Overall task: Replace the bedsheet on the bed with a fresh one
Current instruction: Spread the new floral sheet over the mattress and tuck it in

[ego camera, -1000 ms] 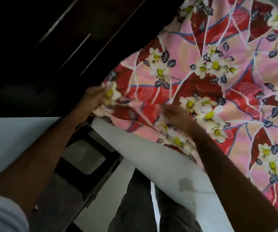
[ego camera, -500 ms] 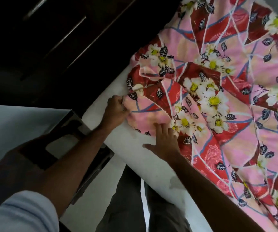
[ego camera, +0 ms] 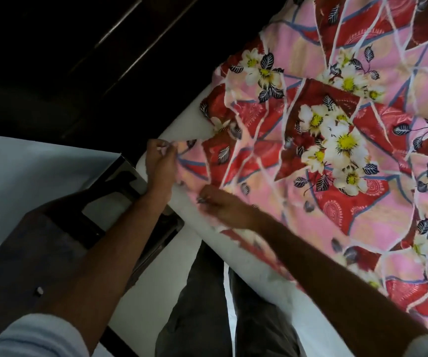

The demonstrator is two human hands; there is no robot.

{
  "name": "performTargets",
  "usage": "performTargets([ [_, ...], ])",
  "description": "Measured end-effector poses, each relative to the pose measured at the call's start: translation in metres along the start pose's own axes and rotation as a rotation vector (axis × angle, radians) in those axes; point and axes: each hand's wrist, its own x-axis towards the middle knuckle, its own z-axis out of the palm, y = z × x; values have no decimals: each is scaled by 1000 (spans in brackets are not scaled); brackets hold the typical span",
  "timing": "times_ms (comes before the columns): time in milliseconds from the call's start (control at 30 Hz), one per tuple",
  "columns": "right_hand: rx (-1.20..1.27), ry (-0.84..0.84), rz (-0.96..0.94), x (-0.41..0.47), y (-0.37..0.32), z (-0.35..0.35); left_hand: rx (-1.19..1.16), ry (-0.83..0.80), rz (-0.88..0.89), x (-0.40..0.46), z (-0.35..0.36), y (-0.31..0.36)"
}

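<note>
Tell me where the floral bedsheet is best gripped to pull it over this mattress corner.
Grip the floral bedsheet along its loose edge, coming from the bare mattress side, probably. That edge lies crumpled short of the corner, where the left hand and right hand already pinch it.

A dark wooden stool (ego camera: 53,248) stands on the pale floor (ego camera: 27,166) beside dark panelling (ego camera: 78,60).
</note>
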Motion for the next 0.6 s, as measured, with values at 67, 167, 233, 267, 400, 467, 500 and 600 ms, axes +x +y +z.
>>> performTargets([
  [67,167,41,-8,24,-28,47,217,123,101,6,-28,-4],
  [167,195,206,110,66,-51,101,520,208,134,23,-75,-9],
  [233,138,236,249,92,-56,116,711,205,198,34,-101,-19],
  [267,115,203,279,102,-52,119,800,206,221,35,-108,-23],
  [400,371,20,217,92,-28,90,1043,113,379,28,-101,-35],
  [467,442,14,244,70,-14,48,1159,25,505,21,-79,-35],
  [500,465,60,233,58,-5,25,1183,-21,568,19,-63,-32],
  [600,557,293,257,26,17,-68,1143,-155,751,24,-3,-3],
])
